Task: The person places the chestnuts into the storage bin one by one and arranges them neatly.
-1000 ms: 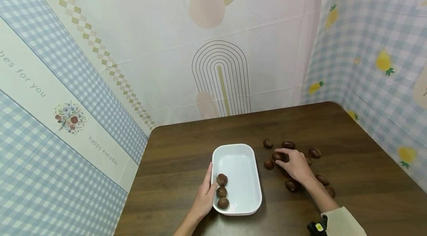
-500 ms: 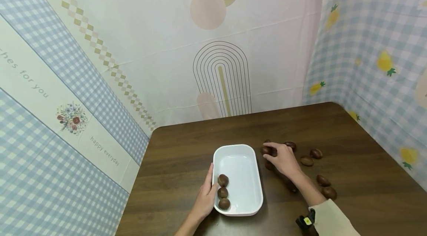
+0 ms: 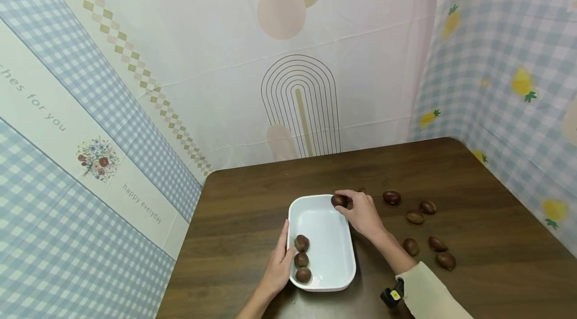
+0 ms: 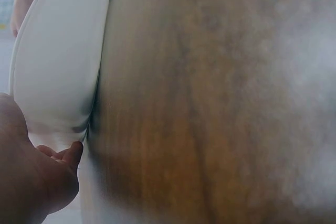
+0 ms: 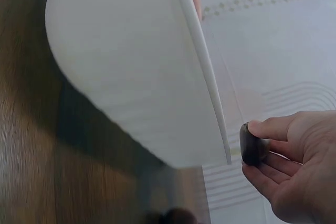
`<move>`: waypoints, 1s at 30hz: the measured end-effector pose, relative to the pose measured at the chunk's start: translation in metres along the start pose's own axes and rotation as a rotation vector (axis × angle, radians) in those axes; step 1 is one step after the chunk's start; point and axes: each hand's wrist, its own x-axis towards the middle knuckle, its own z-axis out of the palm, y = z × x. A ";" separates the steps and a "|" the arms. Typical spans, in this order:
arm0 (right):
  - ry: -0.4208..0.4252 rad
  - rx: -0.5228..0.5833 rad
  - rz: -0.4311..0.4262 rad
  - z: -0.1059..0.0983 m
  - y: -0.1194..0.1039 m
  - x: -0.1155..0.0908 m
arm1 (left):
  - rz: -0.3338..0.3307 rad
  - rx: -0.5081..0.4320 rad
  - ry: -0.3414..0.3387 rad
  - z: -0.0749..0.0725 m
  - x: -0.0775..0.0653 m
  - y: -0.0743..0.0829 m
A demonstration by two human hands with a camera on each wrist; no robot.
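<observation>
A white rectangular baking dish stands on the table, with 3 chestnuts lined up along its left inner side. My left hand grips the dish's left side, thumb over the rim and fingers along the outer wall. In the left wrist view that hand is beside the dish's end. Between thumb and fingertips, my right hand pinches another chestnut at the dish's far right corner. The right wrist view has this dark chestnut close beside the rim.
Several loose chestnuts lie scattered on the brown wooden table, right of the dish. One chestnut is partly hidden behind the right hand. Patterned cloth hangs behind the table and along both sides.
My right hand has carried the pinched chestnut leftward from the scattered group to the dish's far right corner. The left hand and the dish stay put.
</observation>
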 end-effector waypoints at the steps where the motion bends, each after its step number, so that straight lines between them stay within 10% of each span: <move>1: 0.001 0.003 -0.003 0.003 -0.002 0.001 | 0.000 0.003 0.001 0.000 0.000 0.000; 30: 0.029 -0.026 0.036 0.093 -0.039 0.003 | 0.018 0.049 0.014 0.000 0.000 -0.003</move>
